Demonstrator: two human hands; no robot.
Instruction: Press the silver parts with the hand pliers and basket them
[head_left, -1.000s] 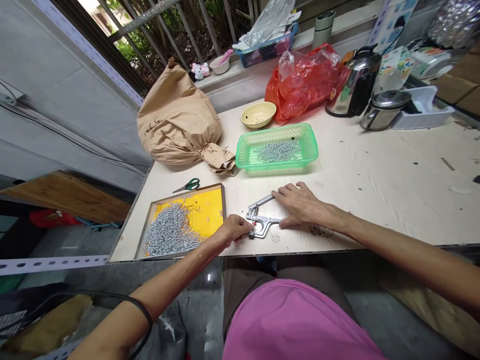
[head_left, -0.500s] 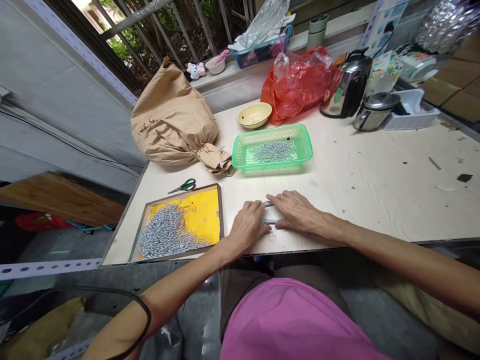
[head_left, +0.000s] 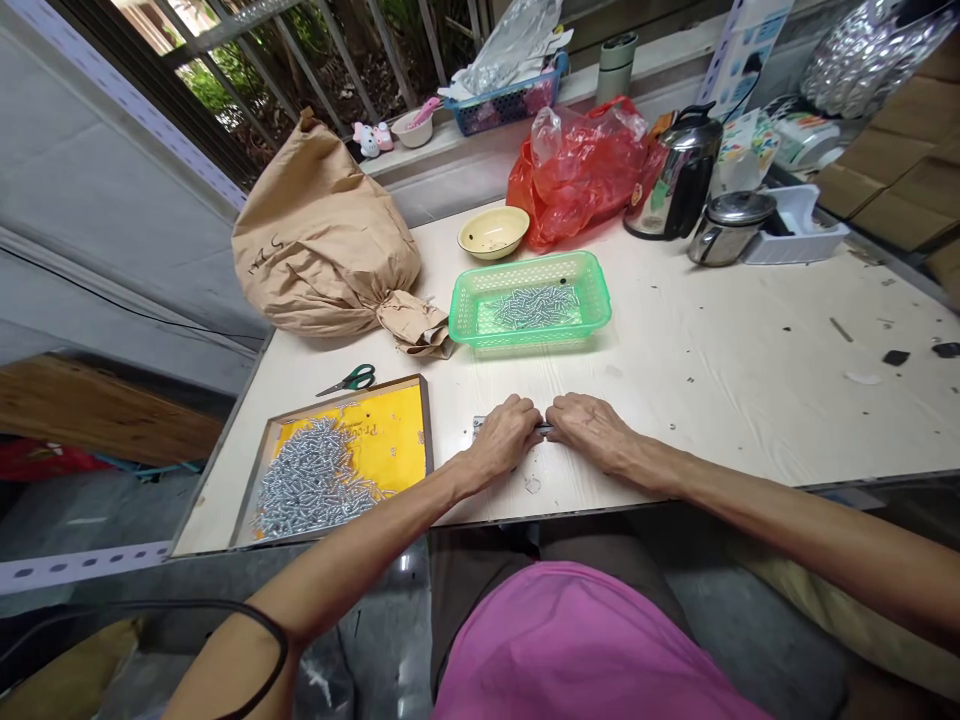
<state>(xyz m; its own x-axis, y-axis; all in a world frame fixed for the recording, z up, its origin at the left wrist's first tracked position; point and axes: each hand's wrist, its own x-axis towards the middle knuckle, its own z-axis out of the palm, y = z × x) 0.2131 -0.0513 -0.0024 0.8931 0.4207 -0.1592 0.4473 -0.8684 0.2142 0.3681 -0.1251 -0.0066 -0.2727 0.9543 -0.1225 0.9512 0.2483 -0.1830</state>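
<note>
A metal hand press tool (head_left: 478, 424) lies on the white table (head_left: 750, 380) near its front edge, almost wholly covered by both hands; only its left end shows. My left hand (head_left: 504, 438) rests on top of the tool with fingers curled over it. My right hand (head_left: 589, 428) presses down on the tool's handle side, fingers closed together, touching the left hand. A yellow tray (head_left: 397, 440) with a heap of small silver metal parts (head_left: 311, 480) lies to the left. A green basket (head_left: 592, 280) holding more silver parts (head_left: 534, 305) stands behind the hands.
Scissors (head_left: 348, 380) lie behind the yellow tray. A tied brown paper sack (head_left: 322, 245) sits at the back left. A yellow bowl (head_left: 493, 232), red plastic bag (head_left: 574, 175), metal kettle (head_left: 675, 180) and lidded pot (head_left: 727, 225) line the back.
The tool's open handles have been pressed shut. My left hand moved from the tool's jaw end onto its top, and both hands now cover it side by side.
</note>
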